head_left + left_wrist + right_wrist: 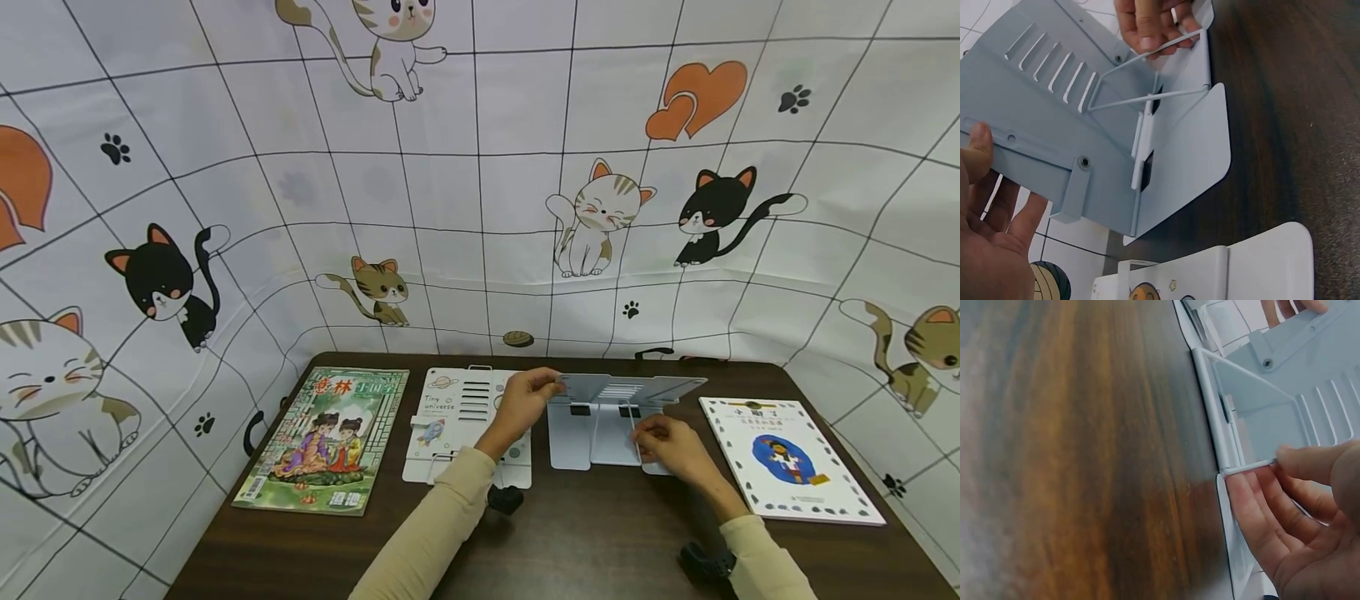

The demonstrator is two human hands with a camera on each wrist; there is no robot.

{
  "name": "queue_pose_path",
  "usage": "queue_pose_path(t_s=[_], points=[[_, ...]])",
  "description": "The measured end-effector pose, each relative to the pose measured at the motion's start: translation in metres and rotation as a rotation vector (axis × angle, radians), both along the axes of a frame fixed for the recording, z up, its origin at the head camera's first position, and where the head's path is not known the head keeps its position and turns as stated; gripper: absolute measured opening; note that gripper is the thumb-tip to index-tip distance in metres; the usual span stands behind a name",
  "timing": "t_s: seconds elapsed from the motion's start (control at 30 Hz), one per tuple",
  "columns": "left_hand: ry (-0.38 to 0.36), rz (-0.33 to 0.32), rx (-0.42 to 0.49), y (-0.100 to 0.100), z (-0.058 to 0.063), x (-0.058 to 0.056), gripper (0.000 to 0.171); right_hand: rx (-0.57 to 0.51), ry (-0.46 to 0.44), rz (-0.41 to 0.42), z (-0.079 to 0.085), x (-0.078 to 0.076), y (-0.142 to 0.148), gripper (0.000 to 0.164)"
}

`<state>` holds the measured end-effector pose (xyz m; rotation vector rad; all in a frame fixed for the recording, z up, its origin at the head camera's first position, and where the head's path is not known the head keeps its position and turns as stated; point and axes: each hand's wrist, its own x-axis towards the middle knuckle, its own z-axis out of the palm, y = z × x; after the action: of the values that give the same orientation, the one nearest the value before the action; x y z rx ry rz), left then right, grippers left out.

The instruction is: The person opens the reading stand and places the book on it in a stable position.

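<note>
A light grey metal book stand is partly unfolded on the table, its slotted panel tilted up from the base. My left hand holds that panel by its left edge, thumb on the slotted face and fingers behind. Between thumb and fingers, my right hand pinches one side of the wire support. The far end of the wire lies against the panel close to the slots. A small swivel clip sits near the panel's edge.
A second, white book stand with printed cartoons lies flat left of the grey one. Farther left is a green illustrated magazine; at the right lies a white book with a blue oval. A cat-print cloth hangs behind the table.
</note>
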<state>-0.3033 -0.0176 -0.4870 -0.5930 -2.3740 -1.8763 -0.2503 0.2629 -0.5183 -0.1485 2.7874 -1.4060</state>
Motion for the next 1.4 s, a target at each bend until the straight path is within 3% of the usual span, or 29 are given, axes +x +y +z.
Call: queue_pose_path(t_s=[0.13,0.33,0.4,0.53,0.7,0.9,1.13,1.4], points=[[0.004,-0.005,-0.022,0.0,-0.004,0.001,0.021,-0.083,0.087,-0.095,0.007,0.008,0.002,0.022],[0.019,-0.011,0.008,-0.005,-0.01,0.003,0.023,-0.301,0.336,-0.481,0.021,0.01,0.01,0.021],[0.02,-0.01,0.035,-0.007,-0.013,0.004,0.02,-0.352,0.427,-0.556,0.025,0.011,0.013,0.025],[0.028,-0.012,0.065,-0.01,-0.014,0.006,0.013,-0.393,0.554,-0.521,0.03,0.012,0.017,0.03],[0.055,-0.004,0.067,-0.01,-0.015,0.006,0.01,-0.439,0.624,-0.42,0.027,0.008,0.016,0.029],[0.074,0.012,0.055,-0.008,-0.012,0.005,0.01,-0.475,0.641,-0.434,0.03,0.005,0.011,0.025],[0.094,0.037,0.011,-0.006,-0.013,0.011,0.01,-0.399,0.618,-0.5,0.035,0.003,0.011,0.022],[0.179,0.028,-0.003,-0.003,-0.016,0.025,0.01,-0.445,0.646,-0.475,0.029,-0.022,0.015,0.022]])
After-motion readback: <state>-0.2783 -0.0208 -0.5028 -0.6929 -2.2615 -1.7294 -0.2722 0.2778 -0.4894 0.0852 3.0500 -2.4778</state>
